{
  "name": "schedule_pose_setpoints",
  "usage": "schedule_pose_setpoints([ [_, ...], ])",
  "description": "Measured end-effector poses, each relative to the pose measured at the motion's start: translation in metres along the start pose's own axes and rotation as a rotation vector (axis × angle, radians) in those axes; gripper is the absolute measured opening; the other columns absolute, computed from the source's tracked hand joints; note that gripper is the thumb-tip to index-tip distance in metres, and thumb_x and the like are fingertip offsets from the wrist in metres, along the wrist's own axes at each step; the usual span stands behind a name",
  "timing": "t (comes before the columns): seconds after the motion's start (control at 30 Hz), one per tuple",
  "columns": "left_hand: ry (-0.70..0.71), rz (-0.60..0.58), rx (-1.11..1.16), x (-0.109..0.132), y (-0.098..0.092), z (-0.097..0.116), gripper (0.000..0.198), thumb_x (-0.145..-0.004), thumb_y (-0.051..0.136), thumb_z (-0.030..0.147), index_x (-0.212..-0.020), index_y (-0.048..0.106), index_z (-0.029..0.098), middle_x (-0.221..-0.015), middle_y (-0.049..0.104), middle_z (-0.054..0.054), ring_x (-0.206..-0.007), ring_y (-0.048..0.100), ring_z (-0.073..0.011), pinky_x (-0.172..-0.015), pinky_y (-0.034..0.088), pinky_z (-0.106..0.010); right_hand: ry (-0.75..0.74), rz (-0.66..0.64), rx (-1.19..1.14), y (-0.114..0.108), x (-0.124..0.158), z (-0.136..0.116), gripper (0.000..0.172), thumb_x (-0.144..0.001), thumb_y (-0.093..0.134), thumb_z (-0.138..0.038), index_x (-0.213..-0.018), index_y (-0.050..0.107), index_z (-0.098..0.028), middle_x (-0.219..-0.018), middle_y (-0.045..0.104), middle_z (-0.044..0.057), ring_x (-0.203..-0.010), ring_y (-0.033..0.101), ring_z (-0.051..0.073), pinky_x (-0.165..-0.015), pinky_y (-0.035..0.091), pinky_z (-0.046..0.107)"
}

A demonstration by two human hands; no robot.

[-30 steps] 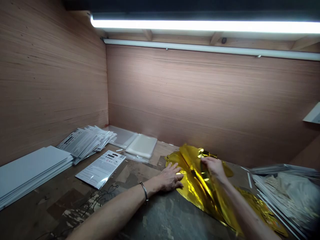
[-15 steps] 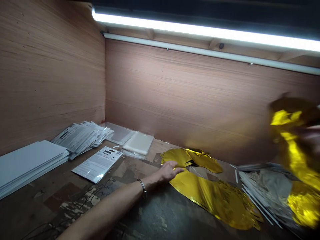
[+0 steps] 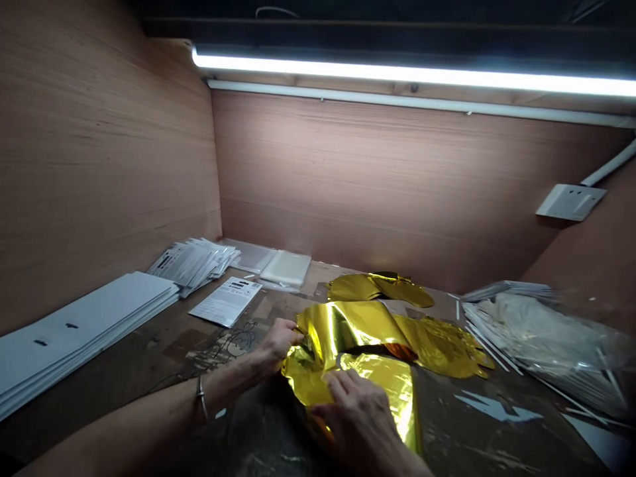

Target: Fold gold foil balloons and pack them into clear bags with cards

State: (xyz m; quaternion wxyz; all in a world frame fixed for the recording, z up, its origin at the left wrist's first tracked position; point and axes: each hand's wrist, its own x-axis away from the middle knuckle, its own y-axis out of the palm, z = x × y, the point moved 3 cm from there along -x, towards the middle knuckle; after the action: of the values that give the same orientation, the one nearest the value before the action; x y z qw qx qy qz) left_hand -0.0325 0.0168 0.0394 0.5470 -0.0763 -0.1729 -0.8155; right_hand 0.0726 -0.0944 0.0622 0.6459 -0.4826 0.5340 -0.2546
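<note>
A crumpled gold metallic foil sheet (image 3: 348, 331) lies folded over on itself on the worn tabletop (image 3: 163, 351), right in front of me. My left hand (image 3: 279, 341) pinches its left edge. My right hand (image 3: 355, 414) grips the near fold, fingers spread over the shiny surface. A scalloped gold foil part (image 3: 442, 344) spreads to the right of the fold, and I cannot tell whether it joins the sheet. Farther back, a separate gold foil piece (image 3: 382, 287) lies flat. A thin metal bangle (image 3: 201, 397) circles my left wrist.
White boards (image 3: 79, 334) lie stacked at left, beside a printed sheet (image 3: 227, 301) and a bundle of printed packets (image 3: 193, 262). Transparent plastic bags (image 3: 285, 268) lie at the back. A plastic-wrapped bundle (image 3: 546, 344) sits at right. Plywood walls enclose the bench.
The gold foil, blurred and raised at right before, now lies folded in front of me under both hands. My left hand has moved nearer me, and the view has shifted.
</note>
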Motion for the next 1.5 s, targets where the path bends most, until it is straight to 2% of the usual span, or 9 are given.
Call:
schedule_pose_setpoints([
  [0.3,-0.025,0.079,0.028,0.020,-0.057,-0.009,0.010,-0.049,0.053,0.004,-0.057,0.058,0.006,-0.053,0.061,-0.008,-0.051,0.058,-0.0202,-0.057,0.045,-0.035,0.376,-0.272,0.240,-0.017,0.013,0.101,0.038,-0.075,0.037,-0.030,-0.109,0.046,-0.013,-0.109,0.050,0.012,-0.091,0.049,0.024,-0.071,0.041,0.033],
  [0.57,0.013,0.128,-0.008,0.019,-0.064,-0.009,0.010,-0.047,0.056,0.011,-0.056,0.058,0.007,-0.054,0.061,-0.008,-0.053,0.058,-0.0205,-0.054,0.045,-0.032,0.064,-0.366,-0.070,0.003,-0.032,0.052,0.032,-0.074,0.038,-0.035,-0.101,0.051,-0.022,-0.108,0.050,0.006,-0.096,0.044,0.021,-0.080,0.032,0.033],
  [0.73,0.024,0.187,-0.082,0.014,-0.071,-0.013,0.004,-0.050,0.054,0.010,-0.054,0.054,0.009,-0.049,0.058,-0.005,-0.050,0.056,-0.0181,-0.051,0.044,-0.030,0.251,-0.481,-0.199,0.017,0.001,0.046,0.050,-0.061,0.051,-0.038,-0.109,0.043,-0.024,-0.095,0.053,0.005,-0.081,0.050,0.020,-0.066,0.037,0.030],
  [0.87,0.089,0.300,-0.197,0.015,-0.080,-0.011,0.014,-0.051,0.053,0.009,-0.065,0.054,0.010,-0.053,0.055,-0.003,-0.057,0.056,-0.0187,-0.054,0.044,-0.030,0.338,-0.577,-0.285,0.019,0.016,0.055,0.025,-0.064,0.044,-0.024,-0.087,0.052,-0.023,-0.064,0.057,-0.002,-0.064,0.052,0.017,-0.056,0.038,0.027],
  [1.0,0.463,0.465,-0.577,0.032,-0.091,0.014,0.044,-0.060,0.051,0.010,-0.104,0.045,0.014,-0.093,0.053,-0.008,-0.096,0.046,-0.0222,-0.082,0.034,-0.033,0.166,-0.471,-0.178,0.011,0.017,0.060,0.044,-0.060,0.042,-0.011,-0.102,0.049,-0.023,-0.095,0.057,0.006,-0.083,0.052,0.020,-0.068,0.039,0.033],
  [1.1,0.809,0.273,-1.142,0.043,-0.084,0.030,0.045,-0.068,0.038,0.004,-0.111,0.042,0.017,-0.117,0.039,-0.009,-0.113,0.027,-0.0222,-0.093,0.017,-0.038,-0.154,-0.372,-0.072,0.004,0.011,0.050,0.066,-0.056,0.042,-0.003,-0.114,0.038,-0.032,-0.129,0.030,0.004,-0.110,0.033,0.023,-0.083,0.029,0.041],
  [1.23,0.805,-0.244,-1.518,0.040,-0.075,0.016,0.037,-0.069,0.037,0.003,-0.101,0.048,0.019,-0.112,0.044,-0.008,-0.111,0.028,-0.0235,-0.090,0.018,-0.040,-0.435,-0.486,-0.102,-0.001,0.002,0.028,0.062,-0.059,0.045,-0.005,-0.111,0.039,-0.036,-0.124,0.038,0.000,-0.109,0.035,0.022,-0.081,0.030,0.040],
  [1.37,0.760,-0.188,-1.626,0.039,-0.090,0.001,0.025,-0.075,0.031,0.007,-0.080,0.054,0.015,-0.085,0.054,-0.009,-0.083,0.044,-0.0181,-0.076,0.031,-0.029,-0.420,-0.502,-0.110,-0.006,0.001,0.024,0.043,-0.062,0.051,-0.013,-0.100,0.047,-0.032,-0.104,0.052,-0.001,-0.090,0.046,0.019,-0.069,0.033,0.031],
  [1.5,0.631,-0.176,-1.746,0.087,-0.135,0.003,0.020,-0.069,0.036,0.008,-0.067,0.054,0.015,-0.073,0.054,-0.007,-0.068,0.045,-0.0167,-0.064,0.033,-0.027,-0.415,-0.457,-0.046,-0.004,0.006,0.030,0.026,-0.069,0.049,-0.016,-0.091,0.049,-0.031,-0.082,0.054,-0.003,-0.068,0.048,0.014,-0.062,0.030,0.028],
])
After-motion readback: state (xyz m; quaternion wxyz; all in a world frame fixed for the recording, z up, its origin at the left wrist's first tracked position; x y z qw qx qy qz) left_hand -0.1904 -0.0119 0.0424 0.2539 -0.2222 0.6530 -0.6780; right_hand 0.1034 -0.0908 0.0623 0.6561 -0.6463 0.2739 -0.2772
